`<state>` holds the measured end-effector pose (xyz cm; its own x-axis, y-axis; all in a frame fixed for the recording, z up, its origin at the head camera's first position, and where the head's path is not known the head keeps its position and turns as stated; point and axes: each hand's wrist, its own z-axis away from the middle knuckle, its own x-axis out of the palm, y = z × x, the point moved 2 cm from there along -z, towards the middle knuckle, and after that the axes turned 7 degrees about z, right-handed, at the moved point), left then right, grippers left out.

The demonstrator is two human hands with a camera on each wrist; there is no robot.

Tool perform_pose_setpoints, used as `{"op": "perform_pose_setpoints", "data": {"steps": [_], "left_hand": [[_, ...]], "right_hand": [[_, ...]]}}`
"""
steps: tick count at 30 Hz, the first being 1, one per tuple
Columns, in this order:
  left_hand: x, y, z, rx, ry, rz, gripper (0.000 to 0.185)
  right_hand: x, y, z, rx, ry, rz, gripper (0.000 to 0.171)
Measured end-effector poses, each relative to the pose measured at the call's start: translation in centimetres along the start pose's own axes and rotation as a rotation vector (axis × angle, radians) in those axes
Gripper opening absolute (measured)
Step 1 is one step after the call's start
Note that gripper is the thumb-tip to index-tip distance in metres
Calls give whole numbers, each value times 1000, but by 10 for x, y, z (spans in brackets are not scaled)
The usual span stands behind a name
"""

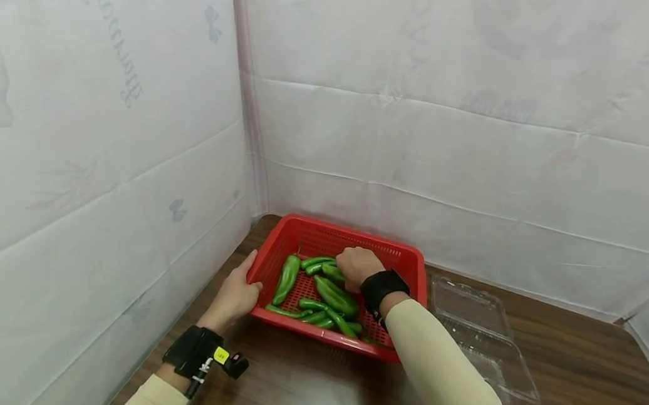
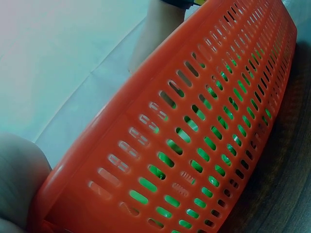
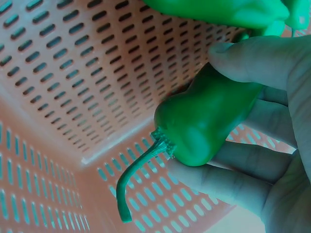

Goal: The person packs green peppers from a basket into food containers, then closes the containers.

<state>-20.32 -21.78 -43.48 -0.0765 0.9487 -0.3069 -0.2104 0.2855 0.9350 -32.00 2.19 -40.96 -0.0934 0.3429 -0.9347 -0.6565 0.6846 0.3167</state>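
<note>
Nearest us, our left hand (image 1: 234,296) grips the left rim of the red basket (image 1: 407,256) on the wooden table (image 1: 585,359), thumb over the edge, while our right hand (image 1: 357,266) reaches into the basket and curls its fingers (image 3: 252,60) and thumb round a green pepper (image 3: 209,119), stem end out, close to the far wall. Other green peppers (image 1: 333,296) lie heaped beneath our right wrist, and a clear plastic clamshell box (image 1: 481,336) lies just right of the basket. Beyond, white sheeting (image 1: 447,142) closes the left side and back, leaving bare table only to the front and right.
</note>
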Motion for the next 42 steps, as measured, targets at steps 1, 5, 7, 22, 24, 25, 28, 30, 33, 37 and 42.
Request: {"op": "perform_pose_setpoints", "data": {"steps": [1, 5, 7, 22, 24, 25, 28, 30, 33, 37, 42], "left_hand": [[-1, 0, -1, 7, 2, -9, 78], [-3, 0, -2, 32, 5, -38, 78], [-4, 0, -3, 35, 1, -36, 78], [-10, -1, -6, 10, -1, -14, 79], [-11, -2, -6, 12, 2, -22, 79], [-12, -2, -7, 11, 1, -25, 79], [-14, -3, -7, 7, -2, -30, 79], [-15, -3, -7, 6, -6, -28, 79], [-16, -3, -8, 6, -7, -29, 79], [-17, -3, -9, 9, -3, -43, 79], [-19, -3, -11, 12, -6, -58, 79]], "right_hand": [[-1, 1, 0, 0, 2, 1, 46], [-5, 2, 0, -8, 19, 2, 42], [-8, 4, 1, -9, 21, 7, 43], [-30, 6, 2, -7, 28, 22, 48], [-33, 6, 3, -9, 36, 28, 48], [-35, 6, 3, -13, 39, 24, 48], [-40, 6, 5, -19, 32, 4, 46], [-42, 6, 6, -22, 25, -14, 46], [-46, 6, 7, -27, 23, -19, 46], [-49, 7, 7, -39, 41, -17, 48], [-52, 8, 9, -49, 46, -33, 50]]}}
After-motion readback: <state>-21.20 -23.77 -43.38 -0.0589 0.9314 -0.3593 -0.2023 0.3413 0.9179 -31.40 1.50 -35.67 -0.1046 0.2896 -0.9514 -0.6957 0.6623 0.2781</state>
